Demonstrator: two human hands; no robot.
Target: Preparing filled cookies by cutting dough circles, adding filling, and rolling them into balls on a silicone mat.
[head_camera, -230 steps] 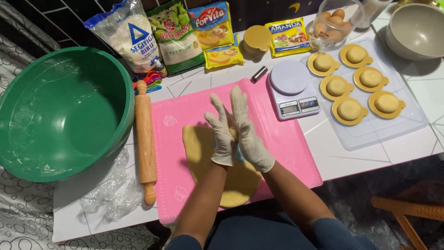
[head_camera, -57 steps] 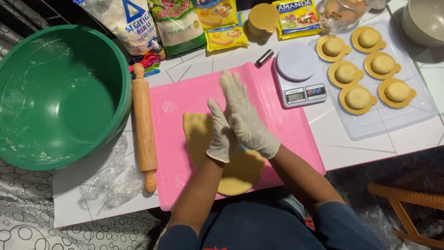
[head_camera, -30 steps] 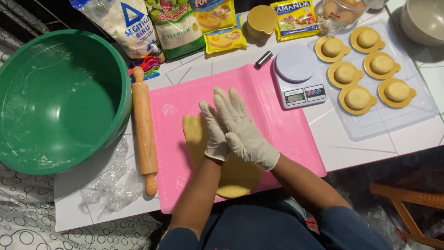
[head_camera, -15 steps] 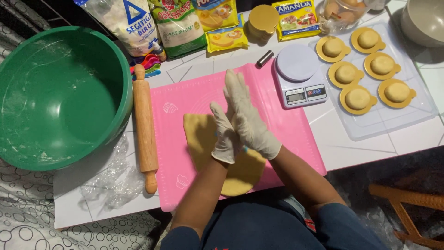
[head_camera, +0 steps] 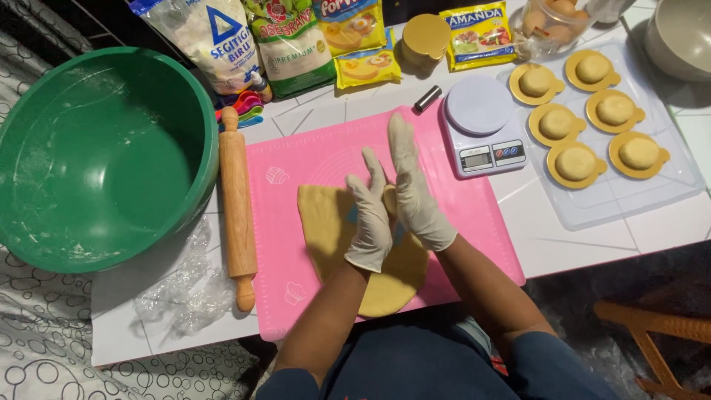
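Note:
My left hand (head_camera: 370,226) and my right hand (head_camera: 412,185), both in white gloves, are pressed palm to palm above the pink silicone mat (head_camera: 296,159). A small piece of yellow dough (head_camera: 389,200) shows between the palms. Under the hands a flat sheet of yellow dough (head_camera: 326,222) lies on the mat, partly hidden by my wrists. A wooden rolling pin (head_camera: 237,204) rests along the mat's left edge.
A big green bowl (head_camera: 96,148) stands at the left, with crumpled plastic wrap (head_camera: 185,292) below it. A kitchen scale (head_camera: 481,126) and a clear tray (head_camera: 615,207) of dough balls in yellow moulds are at the right. Ingredient bags (head_camera: 289,41) line the back.
My palms have kept sliding back and forth against each other over the dough sheet. The right hand now reaches further forward than the left. Nothing else on the table has moved.

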